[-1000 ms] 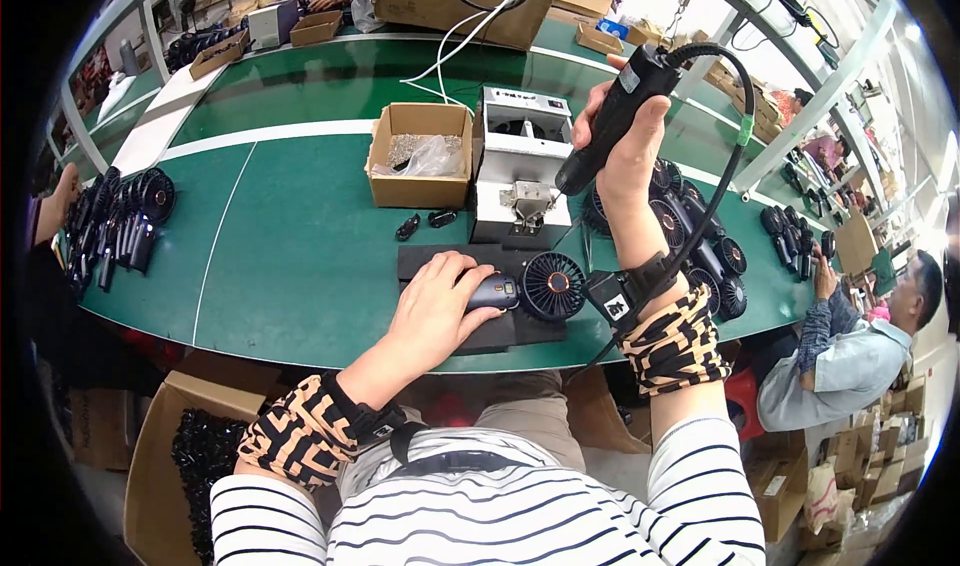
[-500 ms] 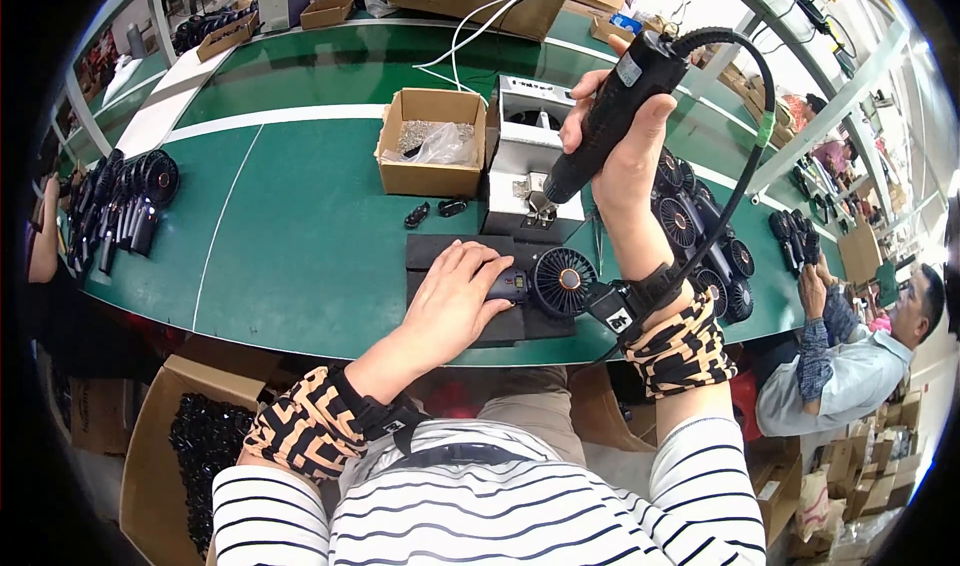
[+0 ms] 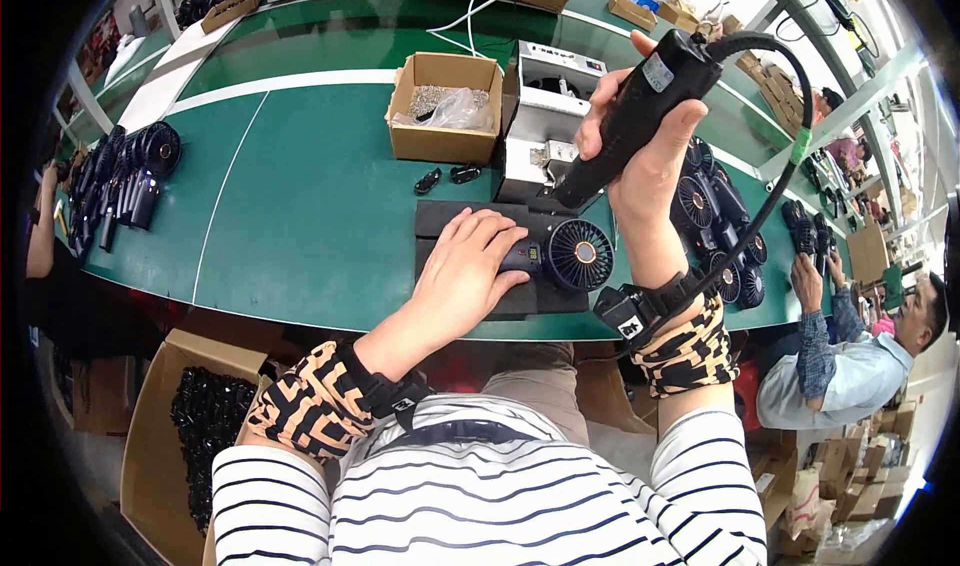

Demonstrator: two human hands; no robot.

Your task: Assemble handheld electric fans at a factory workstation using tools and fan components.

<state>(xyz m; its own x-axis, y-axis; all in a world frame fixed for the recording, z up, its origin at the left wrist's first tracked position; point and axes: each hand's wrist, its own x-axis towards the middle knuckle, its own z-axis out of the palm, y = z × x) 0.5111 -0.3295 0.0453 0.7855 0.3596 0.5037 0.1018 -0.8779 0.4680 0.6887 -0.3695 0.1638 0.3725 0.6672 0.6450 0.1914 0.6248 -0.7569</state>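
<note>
A black handheld fan (image 3: 579,255) lies on a black foam pad (image 3: 432,219) near the table's front edge, its round head to the right. My left hand (image 3: 463,271) is closed over its handle, hiding most of it; a small display shows beside the fingers. My right hand (image 3: 652,171) grips a black electric screwdriver (image 3: 640,106), tilted with its tip down and left. That tip is beside the front of a silver metal box-shaped machine (image 3: 525,171), above the fan; whether they touch I cannot tell. Two small black parts (image 3: 428,181) lie beyond the pad.
A cardboard box (image 3: 445,147) with small metal pieces and a plastic bag stands left of the machine. More fans lie in piles at right (image 3: 696,201) and far left (image 3: 140,181). The screwdriver's cable (image 3: 806,96) loops down along my right arm. A co-worker (image 3: 835,366) sits at right.
The view has shifted, so the table items appear higher and slightly right. The screwdriver stays in my right hand near the machine, and my left hand stays on the fan.
</note>
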